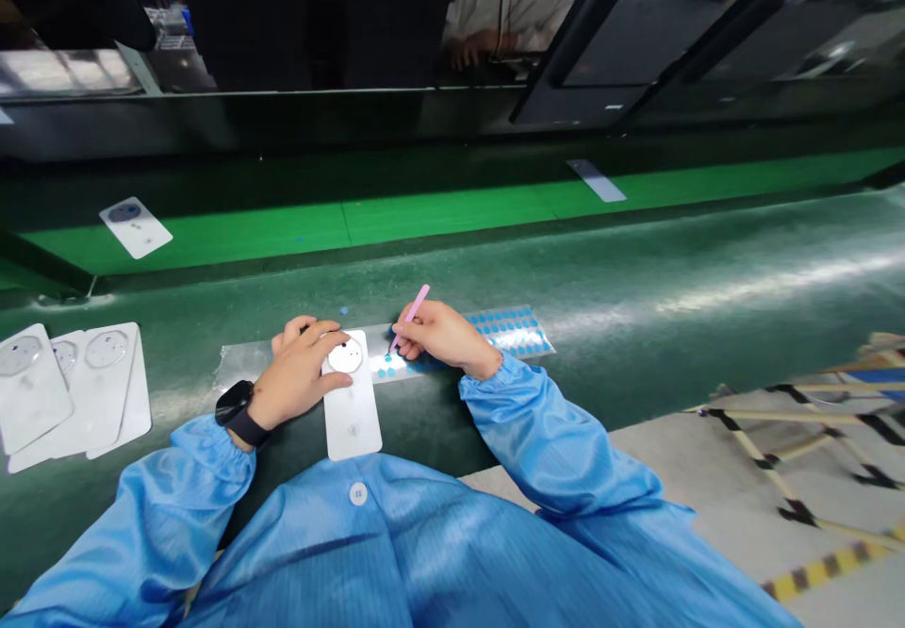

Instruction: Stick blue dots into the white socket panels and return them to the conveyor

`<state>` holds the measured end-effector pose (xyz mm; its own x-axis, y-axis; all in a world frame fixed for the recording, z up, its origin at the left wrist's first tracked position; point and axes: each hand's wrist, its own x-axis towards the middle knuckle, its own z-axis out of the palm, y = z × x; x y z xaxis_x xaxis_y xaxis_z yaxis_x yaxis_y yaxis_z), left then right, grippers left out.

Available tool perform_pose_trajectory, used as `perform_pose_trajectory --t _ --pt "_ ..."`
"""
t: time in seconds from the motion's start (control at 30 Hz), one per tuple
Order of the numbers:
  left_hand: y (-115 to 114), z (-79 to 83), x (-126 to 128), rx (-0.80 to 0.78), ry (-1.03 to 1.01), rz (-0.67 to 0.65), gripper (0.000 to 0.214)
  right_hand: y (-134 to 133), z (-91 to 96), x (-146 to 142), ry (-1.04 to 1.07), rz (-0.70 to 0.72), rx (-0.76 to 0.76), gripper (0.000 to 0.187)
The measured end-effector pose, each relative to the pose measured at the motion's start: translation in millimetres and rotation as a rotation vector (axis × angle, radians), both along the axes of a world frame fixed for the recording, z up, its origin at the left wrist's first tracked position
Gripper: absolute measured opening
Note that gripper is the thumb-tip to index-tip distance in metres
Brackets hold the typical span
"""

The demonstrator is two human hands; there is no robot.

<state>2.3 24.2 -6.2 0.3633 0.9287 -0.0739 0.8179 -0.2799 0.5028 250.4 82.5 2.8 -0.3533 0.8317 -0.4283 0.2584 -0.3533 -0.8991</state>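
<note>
White cover (352, 402) under spread left hand (301, 378); rightward, right hand (442, 336) clamped on pink tweezers (411, 315) at part-emptied dot sheet (505, 331); leftward, cover stack (71, 388) untouched.

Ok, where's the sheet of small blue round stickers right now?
Head view: the sticker sheet lies on the dark green bench, partly under the right hand holding a slim pink tool.

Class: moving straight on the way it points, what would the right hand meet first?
The right hand, holding a pink stick, points left: likely the white cover under the left hand; depth unclear.
</note>
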Motion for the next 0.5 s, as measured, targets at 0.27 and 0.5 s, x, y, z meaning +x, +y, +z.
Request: perform_pose_trajectory --t 0.27,0.5 --pt "-8.5 7.3 -1.9 -0.021 0.024 0.065 0.057 0.7 6.1 4.5 0.121 -0.041 -0.075 0.030" --pt "-14.9 12.0 1.2 -0.057 0.084 0.017 0.056 -10.1 19.0 -30.7 0.098 -0.003 0.032 0.020"
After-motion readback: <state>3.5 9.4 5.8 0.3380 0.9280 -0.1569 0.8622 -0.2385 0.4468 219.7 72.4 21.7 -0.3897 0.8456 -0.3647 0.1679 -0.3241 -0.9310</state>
